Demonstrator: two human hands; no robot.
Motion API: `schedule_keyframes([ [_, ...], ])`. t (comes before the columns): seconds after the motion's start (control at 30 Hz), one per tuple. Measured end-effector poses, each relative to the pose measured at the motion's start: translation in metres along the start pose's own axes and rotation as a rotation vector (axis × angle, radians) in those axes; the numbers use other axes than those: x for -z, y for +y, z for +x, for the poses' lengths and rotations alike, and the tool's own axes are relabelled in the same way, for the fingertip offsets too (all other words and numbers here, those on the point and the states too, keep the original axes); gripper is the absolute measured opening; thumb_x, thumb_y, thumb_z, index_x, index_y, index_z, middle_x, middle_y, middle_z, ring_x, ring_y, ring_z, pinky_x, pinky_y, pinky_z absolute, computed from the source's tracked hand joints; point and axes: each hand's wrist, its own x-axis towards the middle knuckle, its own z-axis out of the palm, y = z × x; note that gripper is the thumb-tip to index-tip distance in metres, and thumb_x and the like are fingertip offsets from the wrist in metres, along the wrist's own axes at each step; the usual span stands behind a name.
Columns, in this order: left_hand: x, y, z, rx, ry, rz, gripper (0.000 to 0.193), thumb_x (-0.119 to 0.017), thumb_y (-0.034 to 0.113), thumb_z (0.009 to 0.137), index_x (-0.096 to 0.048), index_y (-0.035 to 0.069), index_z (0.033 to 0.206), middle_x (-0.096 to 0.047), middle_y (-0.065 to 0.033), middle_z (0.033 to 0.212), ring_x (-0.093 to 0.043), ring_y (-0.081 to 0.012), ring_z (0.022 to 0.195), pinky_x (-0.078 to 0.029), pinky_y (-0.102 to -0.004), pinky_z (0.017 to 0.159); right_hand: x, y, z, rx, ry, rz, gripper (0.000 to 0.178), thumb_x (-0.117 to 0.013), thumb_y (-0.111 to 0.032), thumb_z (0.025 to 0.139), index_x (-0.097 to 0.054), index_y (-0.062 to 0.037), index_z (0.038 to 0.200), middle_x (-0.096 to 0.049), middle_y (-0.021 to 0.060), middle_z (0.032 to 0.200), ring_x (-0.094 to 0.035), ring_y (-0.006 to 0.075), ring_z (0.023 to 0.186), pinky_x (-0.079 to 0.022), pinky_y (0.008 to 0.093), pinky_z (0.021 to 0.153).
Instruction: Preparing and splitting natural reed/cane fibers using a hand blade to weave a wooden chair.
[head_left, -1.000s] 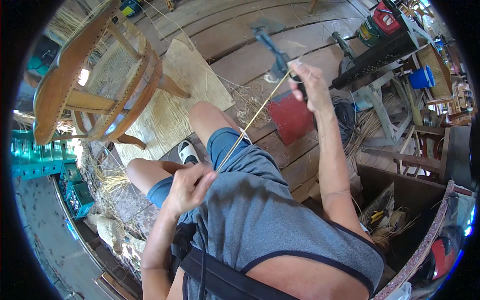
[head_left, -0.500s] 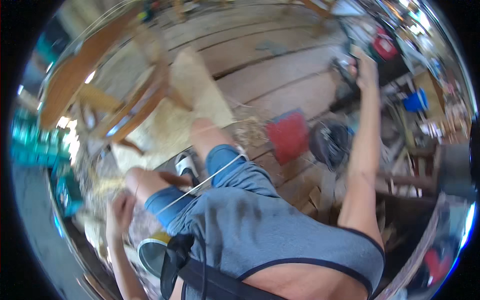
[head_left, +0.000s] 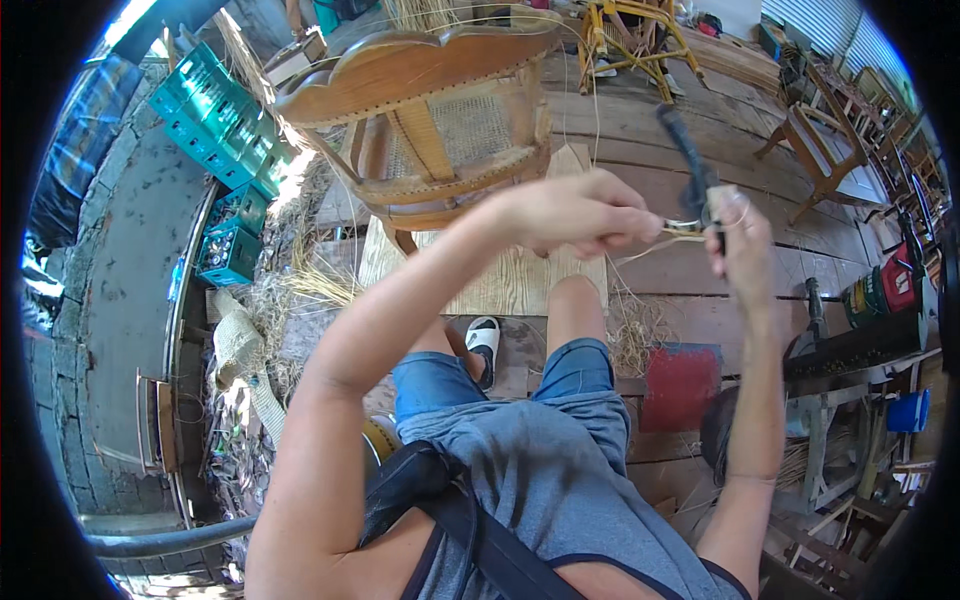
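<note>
My right hand [head_left: 742, 240] is closed around a hand tool [head_left: 688, 155] with a long dark handle pointing up and away; blur hides its exact kind. Its lower end meets a pale cane strand [head_left: 682, 236] that runs between my two hands. Fingers pinched together, my left hand [head_left: 585, 215] holds the other side of that strand. Both hands are in front of me, above my knees. Just beyond my left hand stands a wooden chair [head_left: 420, 80] with a row of small holes along its curved rail and a woven cane panel [head_left: 450, 135].
A plywood sheet [head_left: 500, 285] lies on the plank floor by my feet. Cane scraps [head_left: 645, 335] and a red mat [head_left: 680, 390] are to the right. Green crates [head_left: 215, 130] stack at the far left. Another wooden chair [head_left: 825, 150] stands far right, near a dark bench [head_left: 850, 360].
My right hand has come in from the far right with the dark tool. My left hand has risen from beside my left knee to the strand. The view has turned and the chair sits more central.
</note>
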Motion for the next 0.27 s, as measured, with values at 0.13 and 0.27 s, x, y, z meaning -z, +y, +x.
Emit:
schedule_keyframes([
  [0.13,0.079,0.000,-0.091,-0.255,0.498,0.365,0.029,-0.061,0.031,0.093,-0.069,0.010,0.110,-0.066,0.0001,0.090,-0.057,-0.0066,0.075,-0.047,-0.0242,0.059,0.084,-0.006,0.055,0.077,0.309,-0.282,0.038,-0.049,-0.045,0.099,-0.062,-0.0096,0.092,-0.049,-0.0049,0.058,-0.039,0.0020,0.040,-0.029,0.0194,0.034],
  [0.27,0.183,0.013,-0.194,-0.239,0.730,0.868,0.036,-0.057,0.039,0.094,-0.068,0.015,0.119,-0.067,-0.0063,0.116,-0.067,-0.0145,0.094,-0.053,-0.0263,0.077,0.195,0.014,0.087,0.096,0.434,-0.494,0.042,-0.047,-0.049,0.098,-0.063,-0.0110,0.090,-0.050,-0.0051,0.057,-0.040,0.0021,0.039,-0.028,0.0199,0.034],
])
